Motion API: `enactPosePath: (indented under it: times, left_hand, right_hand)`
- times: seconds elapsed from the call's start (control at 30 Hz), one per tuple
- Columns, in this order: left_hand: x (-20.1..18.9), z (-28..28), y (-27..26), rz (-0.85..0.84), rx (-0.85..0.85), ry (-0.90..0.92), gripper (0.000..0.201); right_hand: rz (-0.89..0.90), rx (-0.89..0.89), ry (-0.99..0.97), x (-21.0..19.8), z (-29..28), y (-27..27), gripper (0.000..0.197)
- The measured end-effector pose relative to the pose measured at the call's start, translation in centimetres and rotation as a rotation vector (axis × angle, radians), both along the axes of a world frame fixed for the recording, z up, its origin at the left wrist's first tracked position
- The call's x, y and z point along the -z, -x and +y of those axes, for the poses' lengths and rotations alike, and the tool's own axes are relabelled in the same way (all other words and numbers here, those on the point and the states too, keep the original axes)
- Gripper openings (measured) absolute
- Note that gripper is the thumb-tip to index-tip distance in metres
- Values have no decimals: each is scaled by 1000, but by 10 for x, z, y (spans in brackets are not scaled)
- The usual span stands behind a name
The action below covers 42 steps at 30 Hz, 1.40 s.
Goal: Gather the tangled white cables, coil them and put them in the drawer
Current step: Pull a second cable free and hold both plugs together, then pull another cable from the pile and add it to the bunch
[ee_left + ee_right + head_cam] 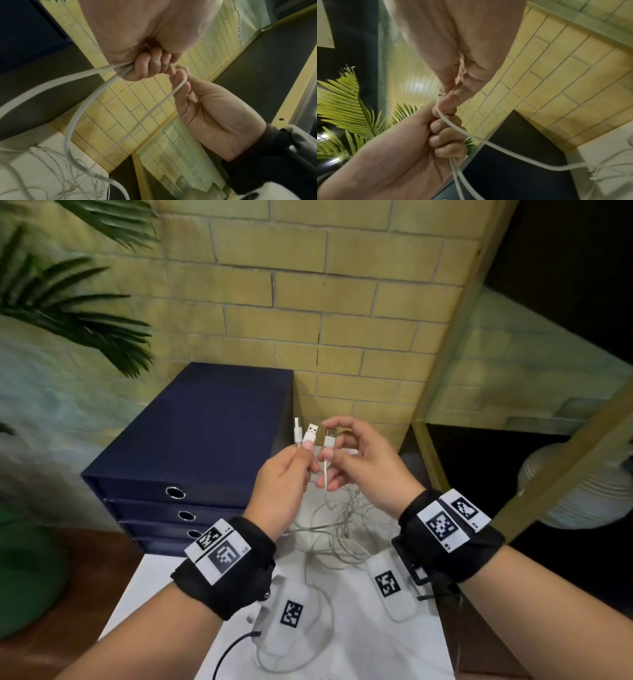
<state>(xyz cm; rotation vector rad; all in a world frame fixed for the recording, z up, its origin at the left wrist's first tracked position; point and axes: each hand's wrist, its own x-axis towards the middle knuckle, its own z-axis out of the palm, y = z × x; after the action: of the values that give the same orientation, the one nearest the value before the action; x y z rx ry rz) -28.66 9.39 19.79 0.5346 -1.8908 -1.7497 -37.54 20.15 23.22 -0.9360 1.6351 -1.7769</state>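
Note:
My left hand (pixel 303 453) grips two white USB plugs (pixel 305 433) upright, and their leads run down out of the fist (pixel 147 67). My right hand (pixel 329 441) pinches a third white plug (pixel 330 438) between thumb and forefinger, right beside the left hand. From both hands the leads hang to a tangle of thin white cables (pixel 337 525) on the white table (pixel 394 652). The tangle also shows in the left wrist view (pixel 56 180). A dark blue drawer unit (pixel 191 446) stands at the back left, all its drawers shut.
Two white tagged devices (pixel 291 607) (pixel 390 583) and a black lead (pixel 233 648) lie on the table's near part. A yellow brick wall is behind. A wooden shelf frame (pixel 445 371) and a white ribbed object (pixel 575 491) are on the right, a palm plant (pixel 68 302) on the left.

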Motion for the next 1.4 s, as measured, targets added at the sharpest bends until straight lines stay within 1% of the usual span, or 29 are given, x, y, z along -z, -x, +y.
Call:
enactPosePath:
  times: [0.1,0.2,0.27,0.37,0.43,0.53,0.6,0.67,0.7,0.77,0.8,0.87,0.9,1.0,1.03,1.1,1.13,1.2,1.23,1.3,1.4]
  left_hand:
    - [0,3,-1,-2,7,34,42]
    - [-2,5,-2,-32,49,11,42]
    - [-4,6,-2,-41,79,-9,40]
    - [-7,9,-4,-23,122,-24,40]
    - [-11,11,-5,-30,139,-45,42]
    - [-14,13,-5,-47,222,-140,42]
    - [-14,12,-4,-32,291,-155,38]
    - [-14,12,-4,-13,316,-137,37]
    - [-14,12,-3,3,312,-140,37]
    - [-15,11,-2,35,274,-164,37]
    - [-15,9,-1,58,249,-174,35]
    - [-14,7,1,102,225,-170,34]
    - [-14,6,1,112,224,-157,34]
    - [-13,4,0,119,210,-169,32]
    - [-13,4,-1,118,197,-190,30]
    - [-14,3,-3,116,193,-223,27]
    - [-14,3,-3,117,197,-234,26]
    - [-17,3,-5,134,214,-241,26]
    - [-18,3,-6,142,220,-228,27]
    - [-19,3,-9,146,225,-177,31]
    - [-23,3,-13,147,232,-139,26]
  right_hand:
    - [23,-13,23,-1,2,-3,28]
    - [95,-1,40,-1,2,-3,29]
    - [199,41,25,-2,2,-3,31]
    - [433,133,-13,-2,2,-1,30]
    - [522,174,4,-1,1,2,29]
    - [531,223,38,0,1,6,34]
    - [536,248,44,1,0,6,44]
    - [488,261,28,5,1,8,54]
    - [442,252,14,8,2,8,52]
    - [356,163,-28,15,5,9,44]
    - [334,82,-65,19,7,9,46]
    - [344,-83,-184,27,11,8,56]
    - [350,-140,-238,31,13,6,56]
    - [316,-222,-331,39,16,3,40]
    - [342,-249,-358,40,16,2,34]
    - [461,-279,-423,42,17,0,15]
    - [516,-281,-439,42,16,-1,13]
    - [568,-264,-434,43,15,0,22]
    - [559,-248,-424,43,14,0,24]
    - [509,-225,-401,45,13,1,20]
    - [457,-212,-389,48,14,0,15]
